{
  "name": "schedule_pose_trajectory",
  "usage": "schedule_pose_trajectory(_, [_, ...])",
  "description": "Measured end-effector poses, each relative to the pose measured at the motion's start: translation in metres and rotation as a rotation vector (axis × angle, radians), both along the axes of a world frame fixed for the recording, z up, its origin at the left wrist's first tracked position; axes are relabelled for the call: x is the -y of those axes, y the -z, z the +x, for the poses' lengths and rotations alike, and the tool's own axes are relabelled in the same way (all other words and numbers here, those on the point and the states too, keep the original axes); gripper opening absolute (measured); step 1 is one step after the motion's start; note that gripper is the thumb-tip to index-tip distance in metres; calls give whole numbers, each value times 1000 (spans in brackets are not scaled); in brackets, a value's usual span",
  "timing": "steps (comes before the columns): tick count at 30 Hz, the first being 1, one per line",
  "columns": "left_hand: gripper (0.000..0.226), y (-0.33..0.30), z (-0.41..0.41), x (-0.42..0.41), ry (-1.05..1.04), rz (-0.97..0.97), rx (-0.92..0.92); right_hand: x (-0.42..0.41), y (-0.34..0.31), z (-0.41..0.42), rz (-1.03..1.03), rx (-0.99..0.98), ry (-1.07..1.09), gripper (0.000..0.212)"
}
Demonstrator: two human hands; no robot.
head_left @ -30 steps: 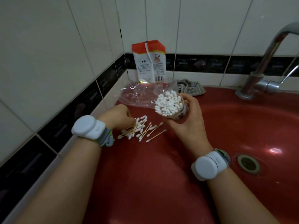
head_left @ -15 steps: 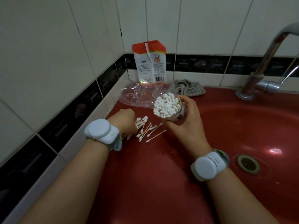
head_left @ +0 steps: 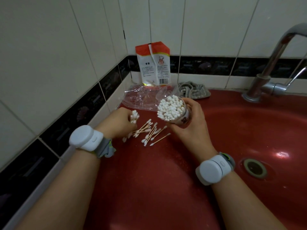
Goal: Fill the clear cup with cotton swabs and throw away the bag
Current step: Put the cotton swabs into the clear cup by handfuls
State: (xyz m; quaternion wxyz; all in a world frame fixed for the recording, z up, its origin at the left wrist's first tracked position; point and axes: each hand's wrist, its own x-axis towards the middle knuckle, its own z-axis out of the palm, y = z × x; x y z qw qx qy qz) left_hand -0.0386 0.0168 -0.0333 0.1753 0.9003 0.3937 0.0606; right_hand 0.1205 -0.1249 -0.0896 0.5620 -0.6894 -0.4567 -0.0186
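With the nearly full clear cup (head_left: 178,113) gripped tilted in the right hand (head_left: 191,128) and a bundle of cotton swabs (head_left: 134,117) pinched in the left hand (head_left: 118,122), spillage could be caused by forcing.

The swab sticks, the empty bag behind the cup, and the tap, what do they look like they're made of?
Swab sticks: pale tan and matte, probably wood or bamboo, with white cotton-like tips.
Empty bag: thin clear plastic film, crinkled and glossy, the red counter showing through it.
Tap: metal with a shiny chrome-like finish, showing bright reflections.
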Motion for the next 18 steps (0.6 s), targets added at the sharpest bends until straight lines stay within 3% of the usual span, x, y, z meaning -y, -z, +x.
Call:
schedule_pose_trajectory(6, [9,-1,-12,-3,-76,-156,283,0,-1,-1,-20,-3,-9,75])
schedule_pose_trajectory(12, [11,29,-23,-4,-121,-338,277,0,-2,-2,-10,-16,-19,76])
schedule_pose_trajectory(18, [21,-6,-27,16,-119,-311,592,0,-1,-2,28,62,-65,82])
